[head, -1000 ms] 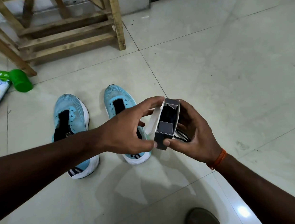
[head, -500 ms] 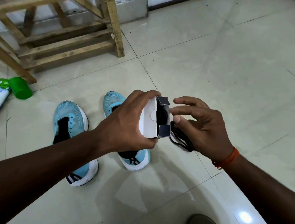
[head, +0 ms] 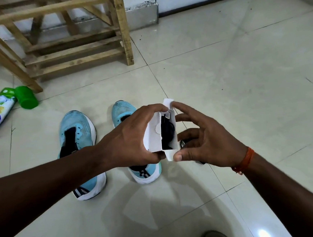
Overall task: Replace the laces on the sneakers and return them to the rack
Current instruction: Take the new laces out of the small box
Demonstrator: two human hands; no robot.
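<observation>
We see the left hand (head: 133, 139) wrapped around a small white box (head: 156, 135), its open end turned toward the right hand (head: 206, 138), dark laces (head: 167, 134) inside. The right hand's fingers are spread, thumb and forefinger on the box's flaps. Both sneakers (head: 77, 141) stand unlaced on the floor (head: 232, 75) below the hands, near the rack (head: 67, 41) at its far edge. Bare tile stretches right.

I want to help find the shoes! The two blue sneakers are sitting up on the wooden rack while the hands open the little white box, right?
Not quite. The head view shows both blue sneakers on the floor in front of the wooden rack, not on it. The hands do hold the little white box open.
</observation>
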